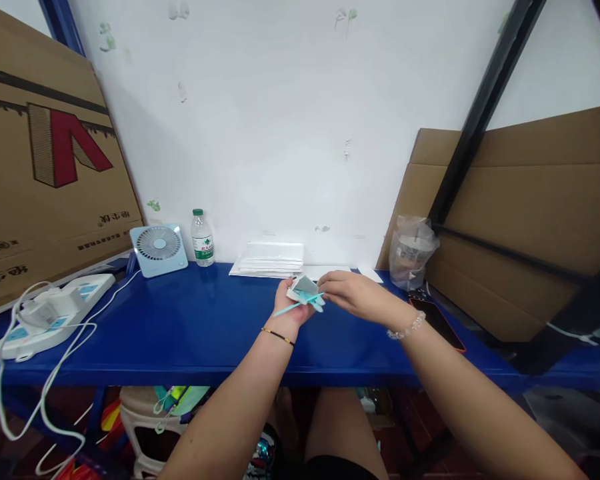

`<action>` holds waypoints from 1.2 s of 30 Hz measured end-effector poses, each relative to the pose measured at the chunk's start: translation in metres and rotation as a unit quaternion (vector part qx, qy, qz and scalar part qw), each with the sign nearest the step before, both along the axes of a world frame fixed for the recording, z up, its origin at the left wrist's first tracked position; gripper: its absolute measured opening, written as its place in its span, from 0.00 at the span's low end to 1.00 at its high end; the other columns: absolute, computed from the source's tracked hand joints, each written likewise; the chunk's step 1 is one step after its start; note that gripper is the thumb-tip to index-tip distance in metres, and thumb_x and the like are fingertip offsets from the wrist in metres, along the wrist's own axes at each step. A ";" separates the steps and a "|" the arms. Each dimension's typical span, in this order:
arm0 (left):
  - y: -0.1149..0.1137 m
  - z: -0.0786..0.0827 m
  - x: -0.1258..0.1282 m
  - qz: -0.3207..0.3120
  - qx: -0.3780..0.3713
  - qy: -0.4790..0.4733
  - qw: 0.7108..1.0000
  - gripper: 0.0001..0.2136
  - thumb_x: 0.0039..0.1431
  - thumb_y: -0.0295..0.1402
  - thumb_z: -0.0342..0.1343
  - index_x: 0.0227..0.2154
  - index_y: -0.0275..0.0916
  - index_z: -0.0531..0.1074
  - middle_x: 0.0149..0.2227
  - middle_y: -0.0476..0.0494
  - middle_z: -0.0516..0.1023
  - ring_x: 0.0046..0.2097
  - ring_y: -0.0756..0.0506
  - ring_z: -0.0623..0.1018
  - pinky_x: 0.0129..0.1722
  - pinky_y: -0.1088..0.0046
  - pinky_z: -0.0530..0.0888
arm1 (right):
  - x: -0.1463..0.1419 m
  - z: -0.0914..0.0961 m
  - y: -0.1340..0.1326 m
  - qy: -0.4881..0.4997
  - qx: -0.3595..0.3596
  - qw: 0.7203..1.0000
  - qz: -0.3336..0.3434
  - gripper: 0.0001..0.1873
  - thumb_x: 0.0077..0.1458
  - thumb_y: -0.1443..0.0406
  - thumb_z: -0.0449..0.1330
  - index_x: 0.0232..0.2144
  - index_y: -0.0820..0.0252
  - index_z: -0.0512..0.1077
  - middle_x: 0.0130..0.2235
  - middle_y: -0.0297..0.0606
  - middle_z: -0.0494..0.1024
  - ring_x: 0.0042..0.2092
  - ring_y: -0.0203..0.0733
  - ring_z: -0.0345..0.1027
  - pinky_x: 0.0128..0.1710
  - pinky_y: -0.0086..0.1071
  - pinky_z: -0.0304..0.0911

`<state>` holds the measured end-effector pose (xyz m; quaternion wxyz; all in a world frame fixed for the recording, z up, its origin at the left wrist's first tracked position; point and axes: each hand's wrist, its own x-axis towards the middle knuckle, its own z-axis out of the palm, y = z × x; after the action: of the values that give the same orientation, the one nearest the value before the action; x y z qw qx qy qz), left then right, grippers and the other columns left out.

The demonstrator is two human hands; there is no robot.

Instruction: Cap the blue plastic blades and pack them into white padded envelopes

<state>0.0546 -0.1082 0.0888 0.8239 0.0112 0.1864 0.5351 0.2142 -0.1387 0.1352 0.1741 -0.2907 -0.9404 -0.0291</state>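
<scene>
My left hand (pixel 293 308) is raised palm up over the blue table, its fingers curled around a small white folded piece (pixel 305 285), perhaps card or plastic. Against this piece sits a turquoise part with several rounded lobes (pixel 316 303). A thin turquoise stick (pixel 290 309) slants across the palm towards my right fingertips. Coming from the right, my right hand (pixel 353 293) has its fingers drawn together at the upper end of the stick. Whatever lies between those fingertips is hidden.
Behind my hands, white flat packs (pixel 270 260) lie stacked by the wall. A water bottle (pixel 203 239), a small fan (pixel 159 250) and a power strip (pixel 55 320) stand left on the blue table (pixel 205 327). At right are a phone (pixel 437 323) and a bagged cup (pixel 413 253).
</scene>
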 end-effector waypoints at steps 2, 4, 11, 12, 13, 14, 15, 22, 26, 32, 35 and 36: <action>-0.001 0.000 0.003 -0.008 -0.004 -0.002 1.000 0.06 0.50 0.29 0.45 0.24 0.35 0.66 0.22 0.43 0.71 0.25 0.43 0.73 0.24 0.66 0.70 | 0.002 0.000 0.004 0.025 -0.036 0.999 0.020 0.12 0.60 0.66 0.51 0.43 0.57 0.72 0.45 0.41 0.73 0.45 0.42 0.67 0.46 0.36 0.63; 0.000 0.001 0.005 -0.010 -0.009 -0.004 1.000 0.07 0.51 0.29 0.45 0.26 0.35 0.67 0.24 0.42 0.72 0.26 0.41 0.74 0.25 0.64 0.70 | 0.005 0.001 0.008 0.067 -0.072 0.994 0.040 0.13 0.60 0.65 0.51 0.43 0.56 0.73 0.45 0.40 0.73 0.46 0.41 0.67 0.46 0.35 0.63; 0.007 0.001 0.008 -0.006 -0.013 -0.032 0.999 0.10 0.47 0.27 0.45 0.32 0.34 0.69 0.30 0.37 0.73 0.32 0.39 0.76 0.29 0.58 0.73 | 0.024 0.013 0.001 0.267 -0.082 0.960 -0.031 0.13 0.58 0.60 0.55 0.40 0.58 0.75 0.33 0.39 0.75 0.36 0.40 0.68 0.36 0.33 0.63; 0.007 0.001 0.007 -0.003 -0.019 -0.029 0.999 0.11 0.47 0.27 0.45 0.32 0.33 0.69 0.30 0.36 0.73 0.33 0.38 0.76 0.29 0.57 0.73 | 0.028 0.016 -0.003 0.285 -0.070 0.955 -0.049 0.13 0.57 0.59 0.56 0.39 0.58 0.75 0.33 0.39 0.75 0.35 0.40 0.68 0.35 0.33 0.63; 0.007 0.001 0.007 0.000 -0.023 -0.026 0.999 0.11 0.47 0.27 0.45 0.33 0.33 0.69 0.31 0.36 0.74 0.33 0.38 0.76 0.29 0.57 0.73 | 0.032 0.020 -0.007 0.294 -0.056 0.952 -0.065 0.12 0.56 0.59 0.57 0.38 0.58 0.76 0.32 0.39 0.75 0.34 0.40 0.68 0.34 0.33 0.63; 0.007 0.001 0.007 0.002 -0.025 -0.022 0.999 0.12 0.47 0.27 0.45 0.33 0.32 0.69 0.31 0.35 0.74 0.34 0.37 0.76 0.29 0.57 0.74 | 0.035 0.024 -0.010 0.294 -0.039 0.952 -0.079 0.11 0.56 0.60 0.57 0.37 0.58 0.76 0.32 0.39 0.75 0.34 0.40 0.68 0.33 0.33 0.62; 0.007 0.001 0.006 0.003 -0.024 -0.020 1.000 0.12 0.47 0.27 0.45 0.34 0.32 0.69 0.31 0.34 0.74 0.35 0.37 0.76 0.30 0.57 0.74 | 0.037 0.028 -0.013 0.284 -0.020 0.954 -0.091 0.11 0.55 0.60 0.57 0.36 0.58 0.76 0.32 0.39 0.75 0.33 0.40 0.68 0.32 0.32 0.62; 0.009 0.004 0.013 0.000 -0.005 -0.027 1.000 0.11 0.48 0.27 0.44 0.32 0.34 0.69 0.31 0.38 0.74 0.33 0.39 0.76 0.31 0.58 0.73 | 0.010 0.031 -0.013 0.066 0.065 0.992 -0.089 0.10 0.57 0.67 0.54 0.35 0.59 0.76 0.31 0.40 0.73 0.33 0.40 0.67 0.33 0.33 0.63; 0.010 0.005 0.016 -0.013 -0.006 -0.027 1.000 0.10 0.50 0.29 0.43 0.31 0.33 0.69 0.29 0.38 0.73 0.31 0.40 0.75 0.28 0.62 0.72 | -0.005 0.030 -0.010 0.047 0.025 0.997 -0.056 0.15 0.59 0.67 0.51 0.47 0.57 0.70 0.38 0.41 0.75 0.39 0.42 0.68 0.39 0.35 0.64; 0.007 0.003 0.011 -0.028 0.000 -0.047 0.999 0.09 0.51 0.31 0.44 0.31 0.34 0.68 0.27 0.41 0.71 0.29 0.41 0.75 0.26 0.64 0.72 | -0.006 0.026 -0.015 0.057 0.052 0.997 0.025 0.23 0.54 0.56 0.58 0.53 0.49 0.66 0.54 0.39 0.67 0.55 0.48 0.58 0.53 0.44 0.57; 0.001 0.003 0.008 -0.042 0.002 -0.073 0.996 0.07 0.52 0.29 0.44 0.30 0.34 0.67 0.23 0.44 0.69 0.23 0.47 0.72 0.19 0.73 0.68 | -0.017 0.010 -0.006 0.045 0.081 0.995 0.027 0.16 0.57 0.60 0.56 0.48 0.45 0.69 0.53 0.35 0.69 0.57 0.48 0.55 0.54 0.47 0.54; -0.002 0.004 0.007 -0.044 0.002 -0.081 0.996 0.07 0.52 0.28 0.44 0.29 0.34 0.66 0.22 0.45 0.68 0.21 0.48 0.71 0.18 0.75 0.66 | -0.021 0.005 -0.003 0.052 0.081 0.995 0.021 0.14 0.58 0.61 0.55 0.47 0.44 0.70 0.52 0.34 0.71 0.56 0.47 0.57 0.54 0.47 0.55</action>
<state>0.0618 -0.1098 0.0929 0.8592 -0.0218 0.1173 0.4976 0.1933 -0.1414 0.1397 0.2465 -0.2569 -0.9305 -0.0864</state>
